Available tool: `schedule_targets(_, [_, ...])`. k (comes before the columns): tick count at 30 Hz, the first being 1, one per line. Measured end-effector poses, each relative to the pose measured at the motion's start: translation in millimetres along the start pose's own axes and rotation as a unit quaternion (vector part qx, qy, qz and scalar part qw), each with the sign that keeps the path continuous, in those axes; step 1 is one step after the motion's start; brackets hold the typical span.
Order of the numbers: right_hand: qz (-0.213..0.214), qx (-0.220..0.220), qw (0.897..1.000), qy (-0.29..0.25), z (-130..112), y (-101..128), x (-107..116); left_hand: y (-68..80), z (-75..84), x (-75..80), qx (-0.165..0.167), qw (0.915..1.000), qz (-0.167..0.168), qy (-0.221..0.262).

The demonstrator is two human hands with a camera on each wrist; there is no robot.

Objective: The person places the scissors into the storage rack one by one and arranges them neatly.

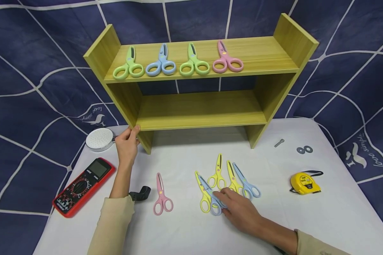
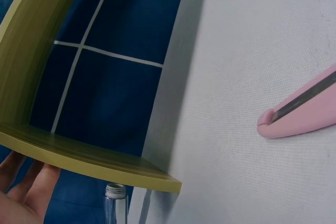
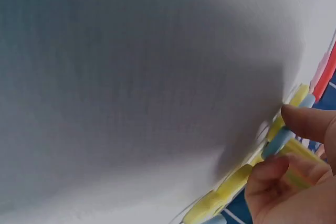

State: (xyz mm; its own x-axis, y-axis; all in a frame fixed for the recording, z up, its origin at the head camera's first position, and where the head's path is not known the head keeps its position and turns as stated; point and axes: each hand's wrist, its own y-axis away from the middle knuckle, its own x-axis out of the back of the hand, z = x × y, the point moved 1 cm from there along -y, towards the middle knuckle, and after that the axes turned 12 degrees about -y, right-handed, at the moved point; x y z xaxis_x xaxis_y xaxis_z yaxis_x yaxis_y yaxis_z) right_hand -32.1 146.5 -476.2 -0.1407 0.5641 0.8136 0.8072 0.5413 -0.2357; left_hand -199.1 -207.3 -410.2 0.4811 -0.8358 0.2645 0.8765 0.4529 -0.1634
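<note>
My left hand (image 1: 127, 143) holds the left side panel of a two-tier wooden shelf (image 1: 198, 109) near its lower board; in the left wrist view, its fingers (image 2: 44, 184) reach past the panel edge. My right hand (image 1: 242, 212) pinches the handle of a pair of blue scissors (image 1: 205, 185), which overlaps yellow scissors (image 1: 206, 197) on the table. Beside them lie more yellow scissors (image 1: 218, 172) and a second blue pair (image 1: 242, 177), partly behind the hand. Pink scissors (image 1: 160, 189) lie apart to the left. In the right wrist view, thumb and fingers meet around the blue handle (image 3: 277, 142).
On the upper board lie green scissors (image 1: 129, 63), blue scissors (image 1: 162, 61), another green pair (image 1: 193, 61) and pink scissors (image 1: 224, 58). A red multimeter (image 1: 83, 186), shower head (image 1: 99, 139) and black fitting (image 1: 142, 193) stand left; tape measure (image 1: 304, 183), bolt (image 1: 279, 142) and washers (image 1: 301, 150) right.
</note>
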Motion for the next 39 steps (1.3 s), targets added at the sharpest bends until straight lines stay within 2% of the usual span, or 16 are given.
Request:
schedule_targets(2, [0.003, 0.029, 1.000, -0.004, 0.3, 0.2, -1.1, -0.1, -0.2, 0.1, -0.001, 1.0000, 0.000, -0.001])
schedule_targets(5, [-0.009, 0.050, 0.999, -0.003, 1.5, 0.2, -0.1, -0.3, -0.6, 0.3, -0.003, 1.0000, 0.001, -0.002])
schedule_targets(10, [-0.071, 0.066, 0.995, -0.002, 3.1, -0.6, 10.5, -0.6, -1.4, 0.0, -0.004, 1.0000, 0.002, 0.000])
schedule_targets(12, [-0.084, 0.069, 0.994, -0.013, 3.2, -1.7, 17.3, -0.7, -1.7, -0.6, -0.006, 1.0000, 0.001, 0.003])
schedule_targets(14, [-0.075, 0.066, 0.995, -0.030, 2.9, -4.1, 25.4, -0.9, -1.7, -1.1, -0.007, 1.0000, 0.000, 0.006])
schedule_targets(17, [-0.035, 0.051, 0.997, -0.044, -0.9, -11.3, 43.4, -1.0, -1.2, -1.4, -0.005, 0.9999, -0.001, 0.010])
schedule_targets(20, [0.032, 0.038, 0.998, -0.027, -6.5, -21.0, 67.4, -0.5, -0.6, -0.6, -0.001, 1.0000, -0.001, 0.004])
schedule_targets(23, [0.098, 0.030, 0.995, 0.001, -14.1, -30.2, 96.3, 0.0, -0.2, 0.3, 0.001, 1.0000, -0.001, -0.002])
schedule_targets(27, [0.189, 0.051, 0.981, 0.003, -22.3, -41.0, 136.0, -0.2, -1.1, 0.1, -0.001, 1.0000, 0.000, 0.001])
schedule_targets(30, [0.260, 0.076, 0.963, -0.008, -25.5, -50.7, 162.1, -0.7, -2.1, -0.5, -0.010, 0.9999, 0.009, 0.004])
schedule_targets(33, [0.294, 0.085, 0.952, 0.002, -26.8, -61.5, 184.1, -1.7, -1.1, -0.2, -0.033, 0.9984, 0.033, -0.031])
schedule_targets(35, [0.301, 0.086, 0.950, 0.016, -27.7, -68.5, 196.0, -2.6, 2.7, 1.2, -0.056, 0.9923, 0.057, -0.094])
schedule_targets(36, [0.299, 0.083, 0.950, 0.025, -28.3, -71.6, 201.9, -3.3, 5.7, 2.1, -0.069, 0.9860, 0.068, -0.136])
schedule_targets(39, [0.301, 0.076, 0.950, 0.039, -31.1, -78.7, 216.8, -6.0, 17.0, 5.1, -0.109, 0.9569, 0.082, -0.256])
